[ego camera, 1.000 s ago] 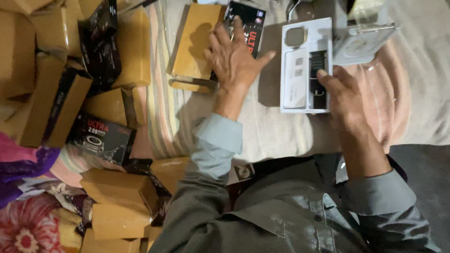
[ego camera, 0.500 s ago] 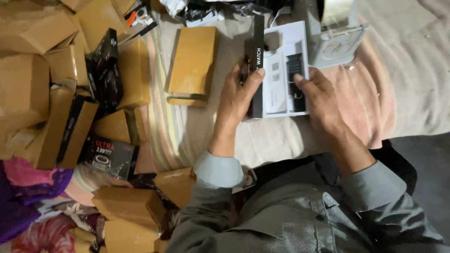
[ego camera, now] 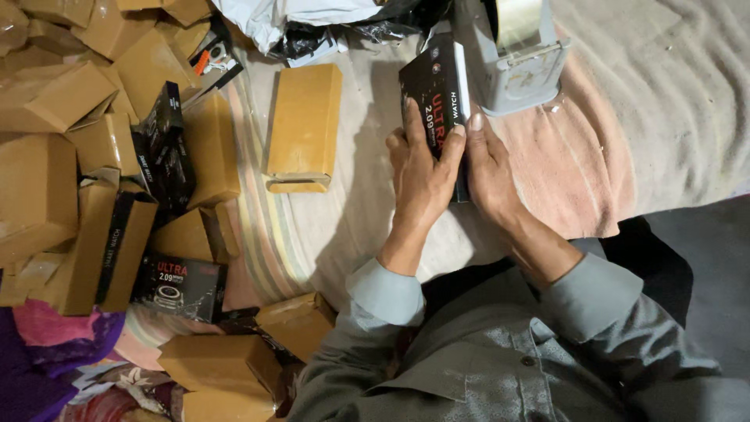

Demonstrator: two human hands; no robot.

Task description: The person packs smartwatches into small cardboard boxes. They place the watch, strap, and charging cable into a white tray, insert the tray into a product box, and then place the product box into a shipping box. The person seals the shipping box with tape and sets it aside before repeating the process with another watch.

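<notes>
I've got the black watch box pinched between both palms, standing on its long edge on the blanket so the sides stay squared up: my left hand wraps its near face, my right hand presses the other side, thumb up top. The grey tape dispenser sits just beyond my right fingertips for easy reach, and a closed brown carton lies off to my left.

I hold a black product box between my palms, upright on its long edge over the pale bedcloth. It is a slim rectangular carton, glossy black with a white side panel and red and white lettering. It seems shut, though my fingers cover its lower end.
</notes>
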